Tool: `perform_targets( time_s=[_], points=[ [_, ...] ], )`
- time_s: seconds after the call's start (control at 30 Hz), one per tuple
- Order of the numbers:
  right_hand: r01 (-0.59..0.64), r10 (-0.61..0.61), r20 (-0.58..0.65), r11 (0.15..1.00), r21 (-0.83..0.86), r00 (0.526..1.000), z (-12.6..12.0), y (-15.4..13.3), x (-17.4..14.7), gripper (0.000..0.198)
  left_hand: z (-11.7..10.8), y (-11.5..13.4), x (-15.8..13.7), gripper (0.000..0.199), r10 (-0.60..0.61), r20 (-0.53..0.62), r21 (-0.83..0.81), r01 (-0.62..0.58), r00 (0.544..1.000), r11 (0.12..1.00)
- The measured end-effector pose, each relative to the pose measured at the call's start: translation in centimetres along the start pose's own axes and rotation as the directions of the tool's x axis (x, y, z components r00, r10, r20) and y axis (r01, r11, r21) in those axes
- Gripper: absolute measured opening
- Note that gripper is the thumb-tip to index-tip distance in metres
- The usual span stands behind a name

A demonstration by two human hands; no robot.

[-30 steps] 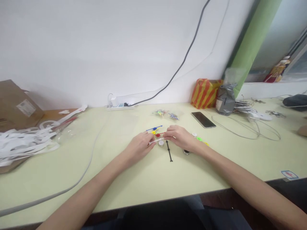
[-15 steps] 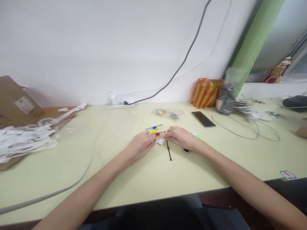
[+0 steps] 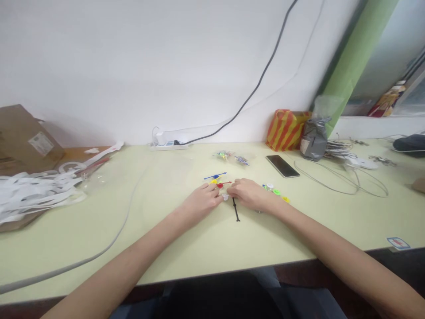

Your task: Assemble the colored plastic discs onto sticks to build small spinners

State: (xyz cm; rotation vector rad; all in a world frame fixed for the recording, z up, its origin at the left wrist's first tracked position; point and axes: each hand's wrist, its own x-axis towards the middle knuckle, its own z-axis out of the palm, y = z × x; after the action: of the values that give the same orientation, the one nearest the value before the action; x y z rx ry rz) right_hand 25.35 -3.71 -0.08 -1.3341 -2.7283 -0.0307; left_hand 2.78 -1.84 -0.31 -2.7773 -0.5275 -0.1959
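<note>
Where left hand [image 3: 203, 200] and right hand [image 3: 248, 193] flank white disc [image 3: 226, 197] on table [image 3: 199, 252], fingers curl inward; whether they pinch anything, cannot tell. Black arrow [image 3: 235, 205] lies just nearer person, red spinner [image 3: 220, 185] just beyond disc. Step looks like fitting or adjusting white disc; next move seems to call for light, level fingertip pressure.

Left hand [image 3: 201, 201] and right hand [image 3: 250, 194] bare, left forearm [image 3: 133, 254] and right forearm [image 3: 327, 237] uncovered, narrowing towards the wrists, dark clothing [image 3: 226, 302] below, near-black centrally, muted blue-grey at either side, one paler blue-grey patch [image 3: 267, 277].
</note>
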Motion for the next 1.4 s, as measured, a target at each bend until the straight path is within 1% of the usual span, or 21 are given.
perform_targets(
  time_s=[0.2, 0.37, 0.47, 0.53, 0.6, 0.67, 0.77, 0.83, 0.97, 1.2, 1.3, 1.4],
  points=[
    [-0.017, 0.019, 0.031, 0.999, -0.046, 0.999, -1.0, -0.9, -0.2, 0.021, -0.4, -0.1, 0.1, 0.017, 0.011, 0.016, -0.025, -0.01, 1.0, 1.0],
    [-0.011, 0.017, 0.048, 0.994, -0.107, 0.999, -0.6, -1.5, 0.3, 0.022, -0.4, 0.1, 0.3, 0.018, 0.011, 0.066, 0.033, -0.013, 0.998, 0.999],
    [-0.003, 0.008, 0.041, 0.992, -0.123, 0.999, -0.3, -1.5, 0.4, 0.022, -0.2, 0.1, 0.1, 0.02, 0.002, 0.057, 0.029, -0.004, 0.998, 1.0],
    [-0.003, 0.007, 0.034, 0.996, -0.092, 0.999, -0.4, -1.4, 0.3, 0.022, -0.1, -0.1, -0.1, 0.021, -0.012, 0.039, 0.014, 0.012, 0.999, 1.0],
    [-0.002, 0.003, 0.029, 0.999, -0.039, 1.0, -0.6, -1.1, 0.1, 0.02, 0.1, -0.4, -0.4, 0.023, -0.033, 0.016, -0.032, 0.034, 0.999, 0.999],
    [0.0, 0.0, 0.025, 1.0, 0.019, 1.0, -0.7, -0.7, -0.2, 0.021, 0.2, -0.7, -0.6, 0.024, -0.066, -0.013, -0.133, 0.064, 0.998, 0.989],
    [-0.005, 0.002, 0.026, 0.996, 0.084, 1.0, -0.7, -0.3, -0.5, 0.023, 0.3, -1.2, -0.8, 0.027, -0.134, -0.034, -0.315, 0.117, 0.99, 0.942],
    [-0.003, 0.001, 0.021, 0.996, 0.086, 1.0, -0.5, -0.2, -0.5, 0.022, 0.3, -1.3, -0.9, 0.027, -0.161, -0.023, -0.382, 0.14, 0.987, 0.914],
    [0.024, -0.024, 0.009, 0.998, 0.051, 1.0, -0.3, -0.4, -0.6, 0.023, 0.0, -1.2, -0.9, 0.026, -0.166, -0.003, -0.415, 0.15, 0.986, 0.897],
    [0.085, -0.086, 0.001, 0.994, 0.065, 0.996, -0.8, -1.2, -1.0, 0.027, -1.1, -0.7, -0.8, 0.027, -0.18, 0.005, -0.451, 0.163, 0.984, 0.877],
    [0.063, -0.062, -0.017, 0.996, 0.059, 0.998, -0.9, -1.2, -1.0, 0.026, -1.3, -0.7, -0.8, 0.028, -0.191, 0.002, -0.442, 0.172, 0.982, 0.881],
    [0.004, -0.002, -0.025, 0.998, 0.066, 1.0, -1.1, -0.9, -0.9, 0.025, -1.3, -0.7, -0.9, 0.026, -0.199, 0.014, -0.429, 0.186, 0.98, 0.884]
  ],
)
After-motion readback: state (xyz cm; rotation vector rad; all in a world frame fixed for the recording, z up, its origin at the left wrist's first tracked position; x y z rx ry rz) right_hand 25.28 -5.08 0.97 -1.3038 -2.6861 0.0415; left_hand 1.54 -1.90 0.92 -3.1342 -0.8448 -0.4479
